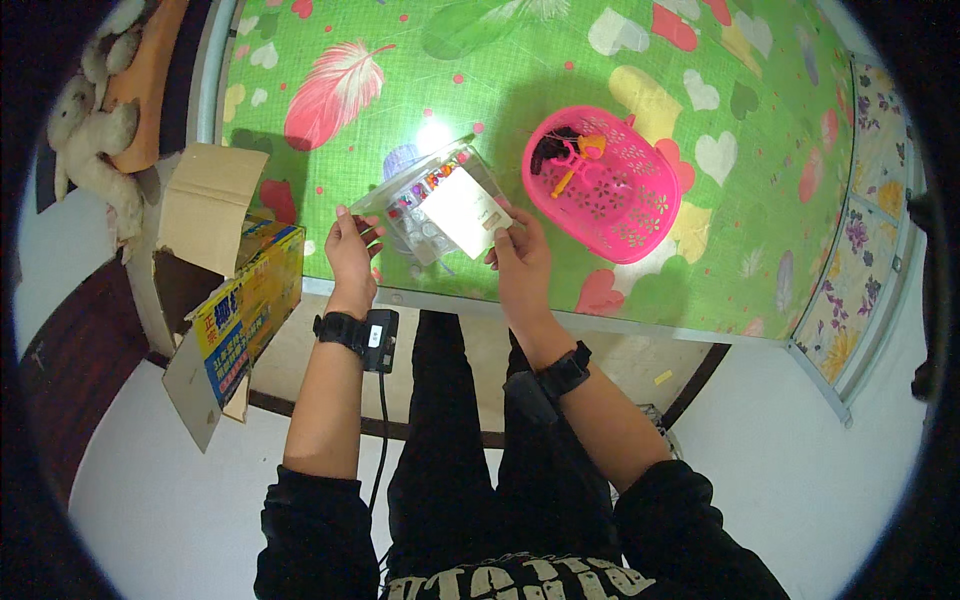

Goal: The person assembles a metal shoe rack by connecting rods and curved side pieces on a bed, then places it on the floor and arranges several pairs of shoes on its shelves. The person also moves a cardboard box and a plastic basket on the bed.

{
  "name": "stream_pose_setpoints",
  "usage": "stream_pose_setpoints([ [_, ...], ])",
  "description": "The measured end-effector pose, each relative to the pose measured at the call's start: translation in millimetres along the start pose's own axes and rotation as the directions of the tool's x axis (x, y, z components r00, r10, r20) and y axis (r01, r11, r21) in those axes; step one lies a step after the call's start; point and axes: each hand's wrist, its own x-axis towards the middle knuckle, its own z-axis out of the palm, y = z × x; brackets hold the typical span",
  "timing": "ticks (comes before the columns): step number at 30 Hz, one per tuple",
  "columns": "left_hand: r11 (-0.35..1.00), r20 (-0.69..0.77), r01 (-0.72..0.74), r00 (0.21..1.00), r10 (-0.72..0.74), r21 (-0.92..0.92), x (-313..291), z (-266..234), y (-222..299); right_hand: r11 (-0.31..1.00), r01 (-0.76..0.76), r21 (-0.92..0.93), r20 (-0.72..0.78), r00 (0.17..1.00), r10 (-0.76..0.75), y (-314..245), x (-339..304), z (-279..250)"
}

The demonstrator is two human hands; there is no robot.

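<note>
A clear plastic organizer box point(420, 232) with small colourful pieces in its compartments lies on the green table cover, near the table's front edge. My left hand point(350, 255) is beside the box's left corner, its fingers apart and slightly curled. Whether those fingertips touch the clear rim is hard to see. Over the box's right part is a white card point(467, 212) with small print, possibly a thin booklet. My right hand point(523, 255) pinches this card by its lower right edge. The card hides part of the compartments beneath it.
Right of the box stands a pink perforated basket point(640, 225) holding yellow and dark items. An open cardboard carton point(255, 300) is at the table's left end, flaps spread. Plush toys point(100, 140) sit farther left. A floral panel point(860, 230) borders the right side.
</note>
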Motion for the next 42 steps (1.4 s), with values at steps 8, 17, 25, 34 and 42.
stream_pose_setpoints([
  [8,0.999,0.02,-0.023,1.0,0.024,-0.039,-2.4,0.4,-2.9,1.0,-0.012,-0.015,-0.005,1.0,0.012,-2.0,-2.0,-3.3],
  [17,0.999,0.01,-0.03,0.999,0.03,-0.011,-2.4,0.5,-3.6,1.0,0.005,-0.011,-0.017,1.0,-0.005,-0.1,-4.0,-4.5],
  [25,0.998,0.017,-0.016,1.0,0.017,-0.056,-4.3,2.6,-5.4,0.998,0.031,-0.049,-0.005,0.999,-0.032,-4.1,-4.1,-3.0],
  [34,0.998,0.024,-0.009,1.0,0.011,-0.065,-5.5,2.7,-2.7,0.998,0.058,-0.028,-0.005,0.998,-0.058,-5.8,-1.8,0.3],
  [42,0.996,0.029,0.013,1.0,-0.01,-0.092,-6.9,3.7,-3.4,0.997,0.051,-0.058,-0.015,0.999,-0.052,-1.9,-2.2,0.9],
])
